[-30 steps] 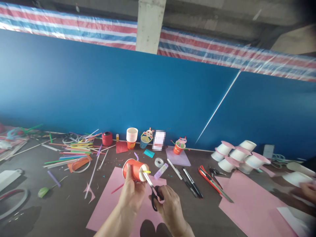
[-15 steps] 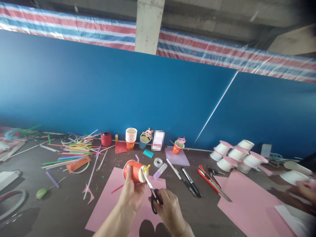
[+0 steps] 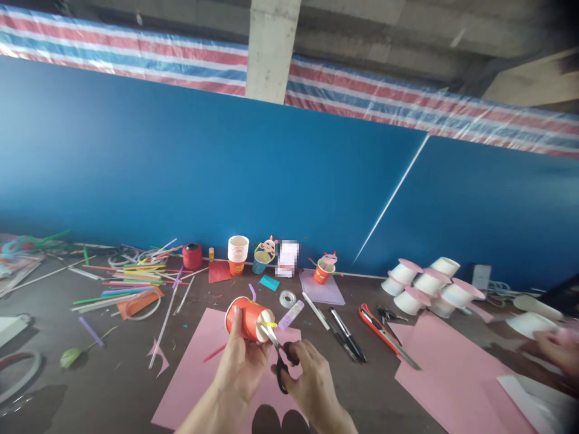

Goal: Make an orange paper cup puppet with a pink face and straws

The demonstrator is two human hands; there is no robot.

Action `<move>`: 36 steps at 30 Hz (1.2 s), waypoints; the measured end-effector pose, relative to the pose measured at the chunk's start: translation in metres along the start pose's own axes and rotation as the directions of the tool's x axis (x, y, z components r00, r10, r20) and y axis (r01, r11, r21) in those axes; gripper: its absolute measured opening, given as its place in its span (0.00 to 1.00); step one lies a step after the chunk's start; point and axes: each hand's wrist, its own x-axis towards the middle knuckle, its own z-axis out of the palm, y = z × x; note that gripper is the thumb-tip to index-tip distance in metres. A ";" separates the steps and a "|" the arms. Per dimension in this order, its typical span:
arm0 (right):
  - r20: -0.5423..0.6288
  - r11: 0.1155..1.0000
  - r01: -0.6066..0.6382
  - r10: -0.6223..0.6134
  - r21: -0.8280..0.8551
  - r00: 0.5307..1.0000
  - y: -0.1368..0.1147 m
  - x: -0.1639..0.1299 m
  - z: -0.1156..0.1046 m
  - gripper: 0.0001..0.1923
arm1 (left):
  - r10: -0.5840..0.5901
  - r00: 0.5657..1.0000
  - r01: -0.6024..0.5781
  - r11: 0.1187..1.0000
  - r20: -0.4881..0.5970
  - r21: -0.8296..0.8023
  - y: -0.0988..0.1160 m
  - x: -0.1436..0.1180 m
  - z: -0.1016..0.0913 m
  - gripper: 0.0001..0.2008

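My left hand [image 3: 241, 365] grips an orange paper cup [image 3: 244, 317] lying on its side, its white bottom turned to the right. A yellow strip [image 3: 270, 324] and a purple straw [image 3: 252, 292] stick out of the cup. My right hand [image 3: 311, 378] holds black-handled scissors [image 3: 277, 348], whose blades point up-left and touch the cup's bottom at the yellow strip. Both hands hover over a pink paper sheet [image 3: 194, 377] on the dark table.
Coloured straws [image 3: 131, 278] lie scattered left. A stack of cups [image 3: 237, 252], tape roll [image 3: 287, 298], glue stick [image 3: 290, 314], pens [image 3: 342, 328] and a red utility knife [image 3: 375, 323] lie ahead. White cups [image 3: 429, 284] stand right. Another person's hand [image 3: 558, 351] is at the far right.
The scissors' blades have closed in on the yellow strip at the cup's bottom. My left hand has tilted the cup slightly. The view has shifted a little.
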 end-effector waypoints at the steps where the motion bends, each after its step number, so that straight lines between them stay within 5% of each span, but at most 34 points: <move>1: -0.004 1.000 0.010 -0.011 -0.012 1.000 0.000 0.000 0.000 0.09 | -0.003 1.000 0.003 1.000 -0.011 0.004 0.000 0.000 0.000 0.13; 17: 0.026 0.995 0.033 -0.031 -0.090 0.999 -0.001 -0.010 0.006 0.13 | -0.027 0.998 0.029 0.999 -0.052 0.046 0.000 0.003 -0.007 0.13; 28: 0.102 0.992 -0.121 0.119 0.020 0.988 -0.005 -0.005 -0.002 0.11 | -0.138 0.989 0.133 0.985 0.045 0.107 0.000 -0.002 -0.005 0.17; 33: 0.194 0.978 -0.210 0.203 0.012 0.960 -0.008 -0.008 -0.010 0.11 | -0.252 0.950 0.170 0.914 0.186 0.368 0.002 -0.030 -0.017 0.16; 36: 0.296 0.957 -0.288 0.268 0.023 0.917 -0.012 -0.008 -0.024 0.11 | -0.330 0.922 0.142 0.772 0.200 0.620 0.017 -0.057 -0.037 0.16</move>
